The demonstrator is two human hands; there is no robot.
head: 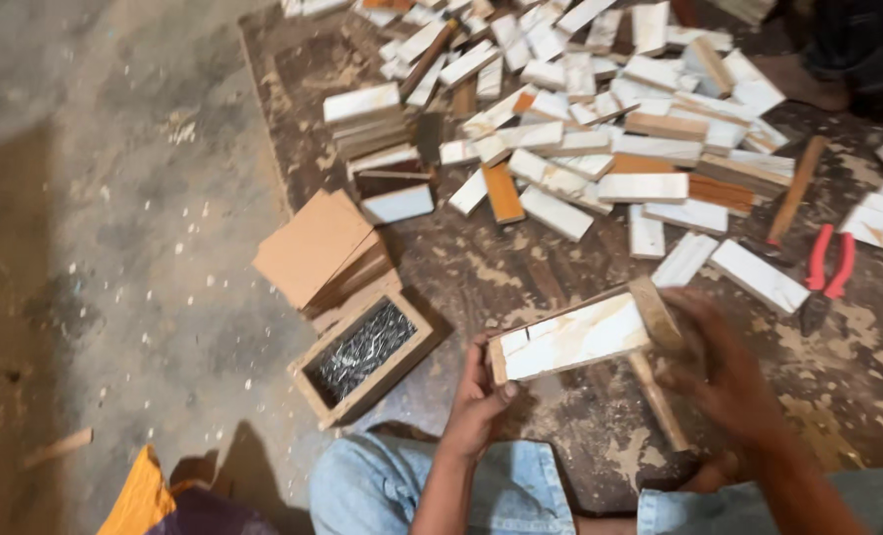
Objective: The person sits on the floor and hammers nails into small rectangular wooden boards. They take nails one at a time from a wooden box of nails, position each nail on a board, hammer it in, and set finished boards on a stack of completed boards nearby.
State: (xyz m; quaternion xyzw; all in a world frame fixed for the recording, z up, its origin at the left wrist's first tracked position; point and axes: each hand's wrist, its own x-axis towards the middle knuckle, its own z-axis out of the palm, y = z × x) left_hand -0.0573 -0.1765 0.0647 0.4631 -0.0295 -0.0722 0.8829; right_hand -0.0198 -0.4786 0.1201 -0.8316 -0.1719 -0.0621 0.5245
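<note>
Whitewashed wooden box frame [572,337] sits clamped between both hands: the left hand [478,396] grips its near end from below, the right hand [721,369] closes over its far end, apparently steadying the joint. A hammer handle [658,400] lies under the right hand. Left of the left hand stands an open box of nails [362,352], within reach.

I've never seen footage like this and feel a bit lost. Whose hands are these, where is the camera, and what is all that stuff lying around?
The single picture comes from a camera worn on a person's head, looking down at their own hands. The left hand and right hand hold a small white-faced wooden piece between them. A hammer handle lies beneath. Nearby sit an open wooden box of nails, a stack of brown boards, red-handled pliers and a heap of white wooden strips.
</note>
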